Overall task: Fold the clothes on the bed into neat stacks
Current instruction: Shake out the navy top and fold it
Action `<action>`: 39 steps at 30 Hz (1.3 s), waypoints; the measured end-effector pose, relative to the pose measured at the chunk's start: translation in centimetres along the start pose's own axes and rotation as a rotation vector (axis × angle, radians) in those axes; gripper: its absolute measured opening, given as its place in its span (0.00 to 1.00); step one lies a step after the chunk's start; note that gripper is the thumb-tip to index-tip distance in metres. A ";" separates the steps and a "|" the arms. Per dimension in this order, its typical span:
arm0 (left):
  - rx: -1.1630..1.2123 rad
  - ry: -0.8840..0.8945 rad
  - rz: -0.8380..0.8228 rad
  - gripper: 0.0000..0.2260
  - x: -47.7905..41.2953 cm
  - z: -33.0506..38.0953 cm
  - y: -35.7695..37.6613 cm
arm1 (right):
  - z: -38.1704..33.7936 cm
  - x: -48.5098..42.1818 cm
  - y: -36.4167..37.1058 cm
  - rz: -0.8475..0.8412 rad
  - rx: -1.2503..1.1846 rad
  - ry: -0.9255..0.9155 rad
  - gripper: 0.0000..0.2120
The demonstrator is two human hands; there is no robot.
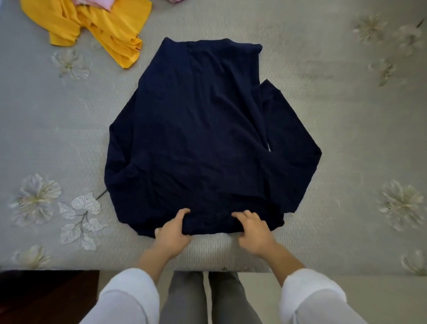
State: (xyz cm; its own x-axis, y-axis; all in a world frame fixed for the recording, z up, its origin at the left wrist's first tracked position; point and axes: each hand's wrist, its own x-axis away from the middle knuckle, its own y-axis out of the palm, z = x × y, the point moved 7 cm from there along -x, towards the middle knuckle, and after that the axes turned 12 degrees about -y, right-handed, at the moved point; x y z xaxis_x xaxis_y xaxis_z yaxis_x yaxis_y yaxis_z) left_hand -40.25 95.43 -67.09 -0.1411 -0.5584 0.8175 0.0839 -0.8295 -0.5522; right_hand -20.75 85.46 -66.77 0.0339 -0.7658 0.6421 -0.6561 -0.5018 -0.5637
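Bed (pixel 323 69) w/ grey ribbed cover, pale flower print, is filling most of the view. Navy garment (pixel 196 138) is lying spread flat at centre, near edge reaching almost to the bed's front edge. Yellow garment (pixel 92 27) is sitting crumpled at the far left, apart from the navy one. Pink fabric (pixel 97 2) is peeking in at the top edge, touching the yellow.

— What do I see around, please?
— I see the grey ribbed bed cover with pale printed flowers (pixel 323 81), a dark brown wooden floor (pixel 46 298), and grey trousers (pixel 187 298).
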 end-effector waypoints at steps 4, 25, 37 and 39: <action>-0.513 0.127 -0.245 0.18 1.0 -0.6 2.7 | 0.5 0.9 2.6 -0.081 -0.174 0.008 0.17; -0.254 0.525 0.555 0.26 -6.5 18.1 5.3 | 22.0 -1.5 -20.0 1.186 -0.579 0.510 0.07; -0.309 0.490 0.542 0.28 -6.4 18.4 5.1 | 26.3 5.8 -14.7 1.372 -1.334 0.603 0.12; -0.284 0.468 0.527 0.29 -6.2 18.5 5.0 | 26.4 5.6 -15.7 1.327 -1.333 0.592 0.06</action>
State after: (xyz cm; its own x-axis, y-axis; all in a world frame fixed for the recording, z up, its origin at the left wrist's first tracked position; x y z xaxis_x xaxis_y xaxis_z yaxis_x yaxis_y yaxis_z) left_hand -20.67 94.55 -71.88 -0.5621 -0.7652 0.3139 0.0075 -0.3842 -0.9232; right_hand 9.70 78.43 -68.06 -0.8982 0.0083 0.4395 -0.1145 0.9609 -0.2520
